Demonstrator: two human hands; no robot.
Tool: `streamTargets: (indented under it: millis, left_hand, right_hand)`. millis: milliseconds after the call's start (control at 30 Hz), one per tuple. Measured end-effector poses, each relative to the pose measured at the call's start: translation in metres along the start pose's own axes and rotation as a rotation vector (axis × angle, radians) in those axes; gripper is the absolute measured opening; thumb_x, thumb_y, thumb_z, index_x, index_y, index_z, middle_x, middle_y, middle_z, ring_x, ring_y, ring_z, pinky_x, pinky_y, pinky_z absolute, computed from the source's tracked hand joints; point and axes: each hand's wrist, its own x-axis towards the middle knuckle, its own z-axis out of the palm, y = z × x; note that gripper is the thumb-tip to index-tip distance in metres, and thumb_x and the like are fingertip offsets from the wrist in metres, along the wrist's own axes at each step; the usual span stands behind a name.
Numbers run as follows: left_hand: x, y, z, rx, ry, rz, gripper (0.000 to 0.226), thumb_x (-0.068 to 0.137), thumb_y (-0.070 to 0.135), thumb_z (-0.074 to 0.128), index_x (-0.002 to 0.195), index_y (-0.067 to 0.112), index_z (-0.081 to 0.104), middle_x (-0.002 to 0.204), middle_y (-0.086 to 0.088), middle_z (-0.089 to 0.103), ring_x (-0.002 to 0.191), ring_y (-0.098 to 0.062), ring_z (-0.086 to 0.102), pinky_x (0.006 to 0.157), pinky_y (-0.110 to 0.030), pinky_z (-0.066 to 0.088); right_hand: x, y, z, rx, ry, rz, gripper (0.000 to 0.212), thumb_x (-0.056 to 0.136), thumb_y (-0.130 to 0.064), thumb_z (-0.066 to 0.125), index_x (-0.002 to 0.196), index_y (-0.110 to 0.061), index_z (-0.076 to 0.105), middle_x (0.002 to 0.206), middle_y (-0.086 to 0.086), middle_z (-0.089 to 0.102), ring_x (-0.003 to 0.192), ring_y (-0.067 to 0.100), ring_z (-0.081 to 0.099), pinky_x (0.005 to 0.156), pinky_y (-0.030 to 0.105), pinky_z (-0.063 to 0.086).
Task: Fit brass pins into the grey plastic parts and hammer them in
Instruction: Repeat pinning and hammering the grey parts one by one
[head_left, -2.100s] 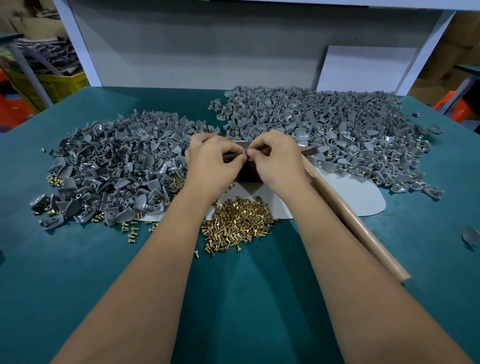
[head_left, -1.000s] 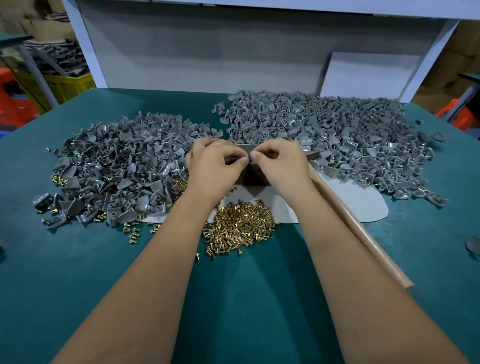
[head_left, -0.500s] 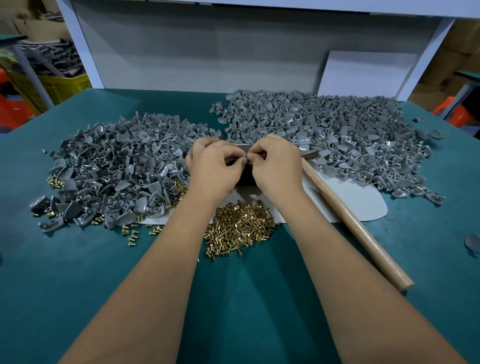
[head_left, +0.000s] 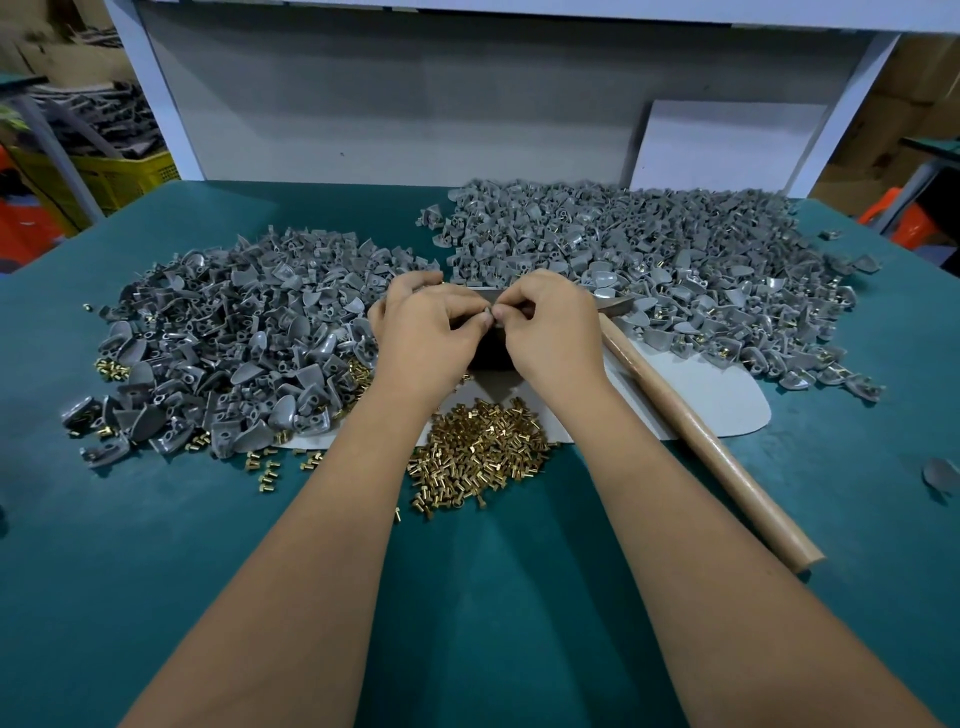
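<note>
My left hand (head_left: 426, 332) and my right hand (head_left: 550, 327) meet fingertip to fingertip at the table's middle, pinching a small grey plastic part (head_left: 489, 315) between them; whether a pin is in it is hidden by my fingers. A dark block (head_left: 491, 353) sits right under my hands. A heap of brass pins (head_left: 483, 452) lies just in front of my wrists. One pile of grey parts (head_left: 234, 338) spreads to the left, a bigger pile (head_left: 665, 260) to the back right. A hammer with a wooden handle (head_left: 717, 447) lies at my right forearm.
A grey mat (head_left: 717, 395) lies under the work spot on the green table (head_left: 156, 571). A white board (head_left: 727, 145) leans on the back wall. A yellow crate (head_left: 119, 176) stands off the table's left. A stray grey part (head_left: 940, 475) lies at the right edge.
Almost nothing has moved; both hands stay together at the same spot, with only small finger shifts on the grey part.
</note>
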Motion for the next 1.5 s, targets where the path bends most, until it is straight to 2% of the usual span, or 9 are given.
streamTargets:
  millis: [233, 333, 433, 600, 767, 933, 1067, 1267, 1500]
  left_hand:
    - [-0.001, -0.001, 0.002, 0.059, -0.022, -0.037, 0.012, 0.091, 0.037, 0.065, 0.093, 0.036, 0.077, 0.104, 0.03, 0.064, 0.129, -0.011, 0.036, 0.084, -0.028, 0.009]
    - [-0.002, -0.002, 0.003, 0.033, -0.042, -0.056, 0.012, 0.092, 0.036, 0.065, 0.092, 0.036, 0.076, 0.099, 0.033, 0.059, 0.129, -0.01, 0.035, 0.086, -0.028, 0.009]
    - [-0.003, -0.003, 0.003, 0.028, -0.052, -0.063, 0.012, 0.092, 0.038, 0.064, 0.09, 0.037, 0.075, 0.102, 0.031, 0.063, 0.128, -0.01, 0.035, 0.089, -0.032, 0.011]
    - [-0.004, -0.003, 0.004, 0.004, -0.032, -0.083, 0.009, 0.09, 0.039, 0.066, 0.089, 0.039, 0.075, 0.098, 0.029, 0.065, 0.126, -0.009, 0.036, 0.09, -0.032, 0.012]
    - [-0.005, -0.003, 0.007, 0.026, 0.002, -0.088, 0.01, 0.089, 0.039, 0.065, 0.09, 0.039, 0.075, 0.105, 0.026, 0.068, 0.127, -0.01, 0.038, 0.093, -0.034, 0.014]
    - [-0.006, -0.001, 0.009, 0.05, 0.041, -0.095, 0.011, 0.089, 0.039, 0.064, 0.088, 0.039, 0.076, 0.101, 0.026, 0.069, 0.126, -0.011, 0.038, 0.094, -0.036, 0.013]
    - [-0.006, 0.0, 0.01, 0.09, 0.062, -0.084, 0.013, 0.09, 0.038, 0.064, 0.085, 0.039, 0.076, 0.097, 0.027, 0.07, 0.126, -0.012, 0.039, 0.09, -0.034, 0.011]
    - [-0.007, 0.0, 0.012, 0.027, 0.104, -0.132, 0.01, 0.087, 0.04, 0.068, 0.089, 0.039, 0.078, 0.098, 0.029, 0.069, 0.123, -0.008, 0.04, 0.087, -0.031, 0.011]
    - [-0.007, -0.001, 0.013, 0.041, 0.099, -0.166, 0.014, 0.087, 0.042, 0.068, 0.096, 0.037, 0.077, 0.103, 0.024, 0.069, 0.123, -0.004, 0.04, 0.096, -0.036, 0.014]
  right_hand:
    - [-0.01, 0.007, -0.016, 0.073, 0.138, 0.009, 0.018, 0.094, -0.015, 0.055, 0.096, -0.014, 0.072, 0.092, -0.004, 0.063, 0.081, 0.004, 0.049, 0.066, 0.004, 0.033]
    - [-0.012, 0.019, -0.037, -0.337, 0.263, 0.12, 0.023, 0.096, -0.023, 0.047, 0.101, -0.012, 0.066, 0.096, 0.002, 0.059, 0.085, 0.018, 0.054, 0.059, 0.018, 0.034]
    - [-0.021, 0.034, -0.053, -0.67, 0.065, 0.299, 0.037, 0.097, -0.036, 0.045, 0.105, -0.005, 0.063, 0.11, 0.018, 0.058, 0.102, 0.037, 0.055, 0.07, 0.036, 0.038]
    - [-0.025, 0.039, -0.059, -0.677, -0.148, 0.386, 0.028, 0.094, -0.025, 0.053, 0.113, -0.006, 0.06, 0.116, 0.018, 0.057, 0.108, 0.036, 0.053, 0.073, 0.036, 0.039]
    - [-0.017, 0.032, -0.067, -0.529, -0.084, 0.389, 0.019, 0.091, -0.016, 0.056, 0.1, -0.01, 0.041, 0.08, 0.007, 0.053, 0.068, 0.027, 0.045, 0.055, 0.03, 0.032]
    - [-0.018, 0.013, -0.083, -0.46, 0.122, 0.231, 0.014, 0.093, -0.03, 0.053, 0.105, -0.024, 0.05, 0.074, -0.002, 0.05, 0.06, 0.024, 0.043, 0.053, 0.03, 0.027]
    - [-0.023, -0.003, -0.09, -0.21, -0.09, 0.156, 0.014, 0.093, -0.035, 0.056, 0.107, -0.033, 0.058, 0.084, -0.004, 0.063, 0.078, 0.025, 0.057, 0.065, 0.035, 0.043]
    - [-0.03, -0.022, -0.085, -0.331, -0.041, 0.054, 0.047, 0.095, -0.032, 0.052, 0.135, -0.054, 0.039, 0.121, -0.006, 0.066, 0.106, 0.028, 0.061, 0.073, 0.034, 0.043]
    - [-0.027, -0.025, -0.078, -0.524, -0.029, -0.055, 0.051, 0.096, -0.027, 0.049, 0.139, -0.052, 0.035, 0.111, 0.001, 0.069, 0.096, 0.031, 0.065, 0.065, 0.034, 0.043]
